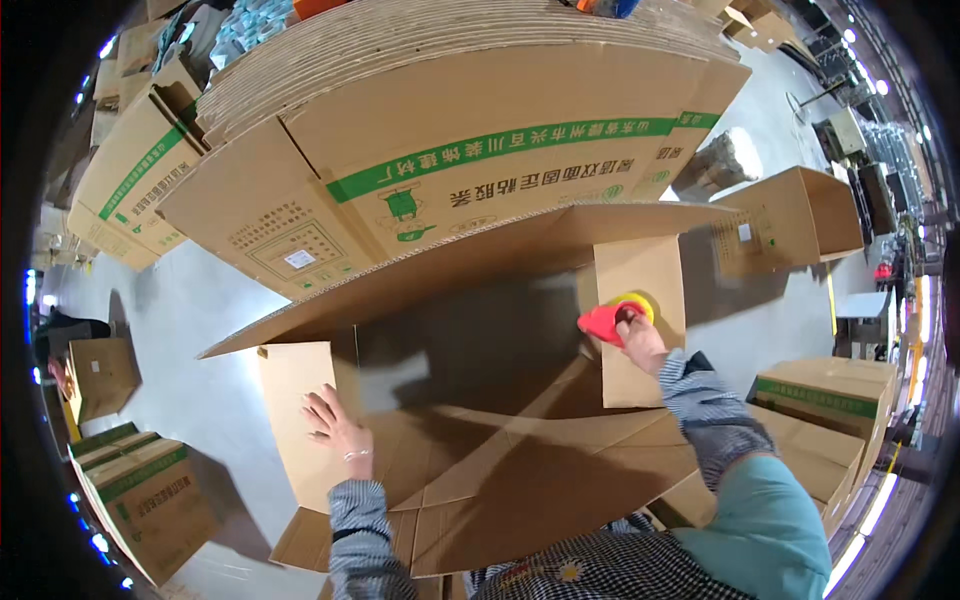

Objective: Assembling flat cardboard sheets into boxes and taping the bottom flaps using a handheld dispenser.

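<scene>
The open cardboard box (470, 440) was plain brown, its inner flaps the same tan. The tape dispenser (603, 322) was bright red, and the tape roll (636, 301) on it was yellow. The stack of flat cartons (450, 150) behind was brown with a green stripe and green printed drawings. The sleeves (355, 520) bore a fine blue-and-white check, and a light teal sleeve cover (765, 525) lay over the right one. The floor (190, 300) was pale grey.

The open carton (480, 470) is matt brown corrugated cardboard, its fluted edges exposed. The tape dispenser (603, 322) is smooth red plastic. The sleeves (360, 525) are woven checked cloth
</scene>
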